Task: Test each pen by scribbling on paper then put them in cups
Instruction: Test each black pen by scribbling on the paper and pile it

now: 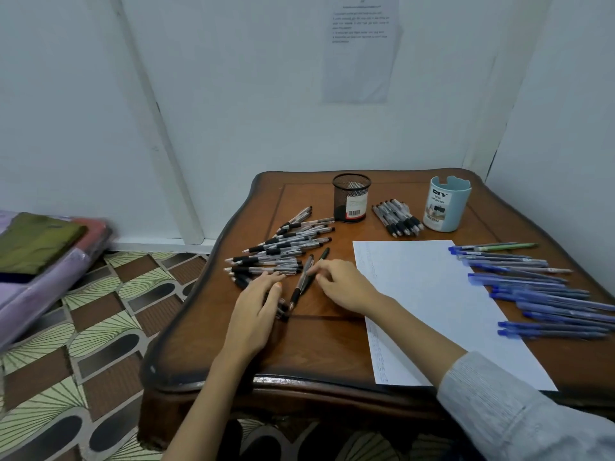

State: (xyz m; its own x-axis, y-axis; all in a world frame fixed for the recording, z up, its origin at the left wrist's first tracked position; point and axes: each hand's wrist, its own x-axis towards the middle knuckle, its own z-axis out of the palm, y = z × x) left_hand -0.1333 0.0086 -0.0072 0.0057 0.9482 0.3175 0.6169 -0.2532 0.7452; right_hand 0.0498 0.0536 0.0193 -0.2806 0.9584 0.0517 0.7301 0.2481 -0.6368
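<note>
Flat left hand (256, 307) rests on black pens (279, 247); right hand (342, 287) pinches single pen (304, 277) lying on table (316, 354). Mesh cup (351, 197) looks empty, paper (426, 294) faintly scribbled, blue pens (532, 294) loose. Likely mostly left.

Text on the wall notice (361, 48) up top is too blurry to read. The left hand (255, 311) covers a few black pens (283, 242), the blue pens (532, 295) run off the right edge, and I can't tell if the right hand (346, 287) actually pinches a pen (324, 254).
</note>
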